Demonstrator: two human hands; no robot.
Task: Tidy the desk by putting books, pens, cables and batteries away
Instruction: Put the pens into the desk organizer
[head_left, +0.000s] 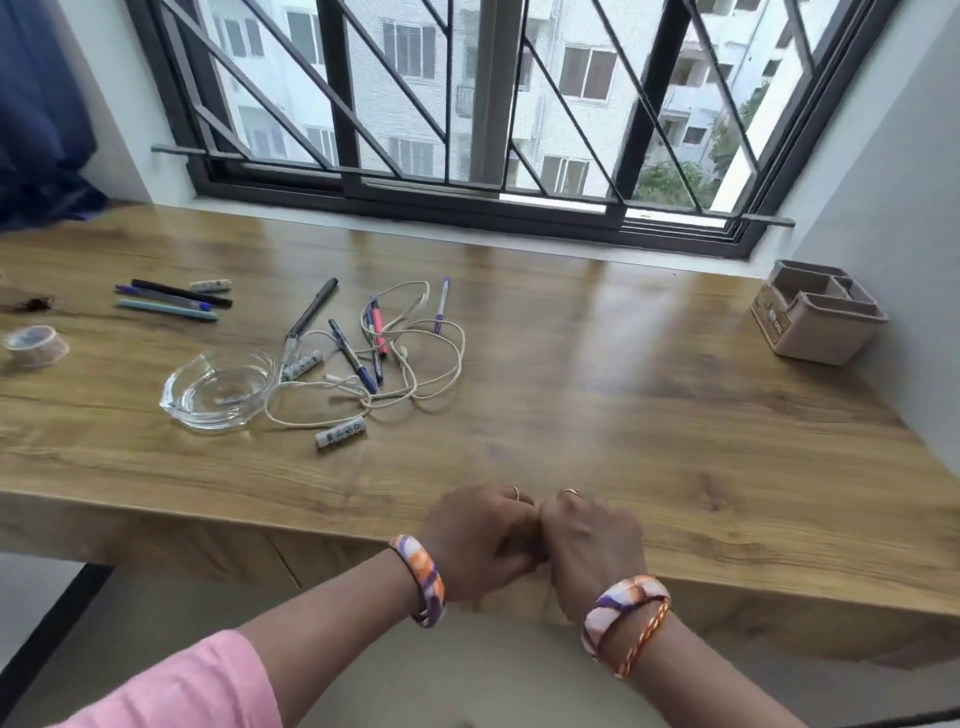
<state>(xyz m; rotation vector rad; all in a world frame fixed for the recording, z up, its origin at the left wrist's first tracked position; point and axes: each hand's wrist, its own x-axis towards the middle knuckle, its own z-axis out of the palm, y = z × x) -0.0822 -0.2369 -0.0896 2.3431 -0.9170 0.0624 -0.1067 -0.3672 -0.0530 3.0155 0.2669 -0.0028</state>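
Both hands meet at the near edge of the desk (597, 415), knuckle to knuckle: the left hand (480, 540) and the right hand (592, 545) have their fingers curled under, and whether anything is held between them cannot be told from this angle. Nothing on the desk is touched yet.

The clutter lies well apart, up and to the left. A white cable (415, 358) loops loosely through several pens (358, 358), with 1 battery (340, 432) at its near side, another (301, 365) beside the glass dish (218, 392), and a 3rd (210, 285) by a separate row of 3 pens (171, 301). The beige desk organiser (818, 317) stands far right, near the wall.

A sensible start, I judge, is lifting the pens free of the cable first, so the loops do not drag them. Then coil the cable and gather the batteries, which will likely roll if nudged.
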